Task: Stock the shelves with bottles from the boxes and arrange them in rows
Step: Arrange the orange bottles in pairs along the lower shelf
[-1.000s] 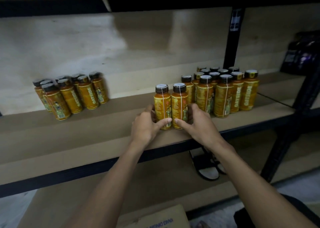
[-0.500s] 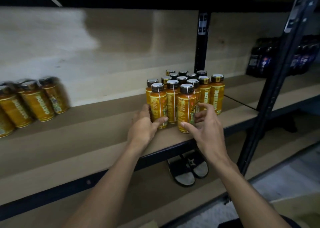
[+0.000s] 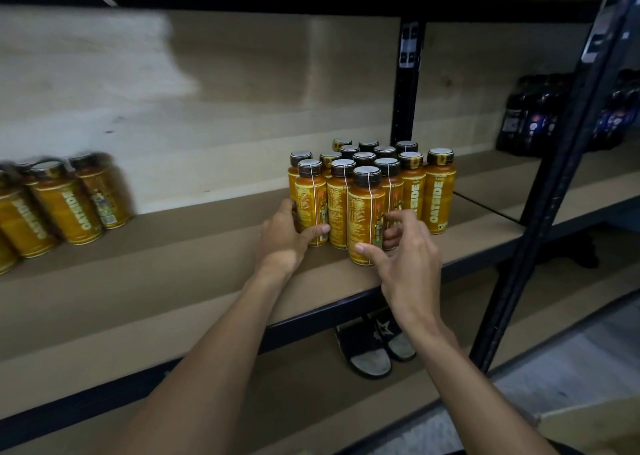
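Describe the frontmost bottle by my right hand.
The frontmost bottle is amber-gold, printed label, dark cap with pale top, white line down its front. It stands upright near the shelf edge, against the bottles behind. The right hand grips it low, thumb in front, fingers curled at its right.

Bare shelf (image 3: 180, 271) left of the bottle cluster (image 3: 412, 186), open as far as a second bottle group (image 3: 65, 208). Right of cluster: narrow gap, then slanted black post (image 3: 543, 205). Front blocked by left hand (image 3: 280, 238) and right hand (image 3: 407, 259); wall (image 3: 242, 108) behind.
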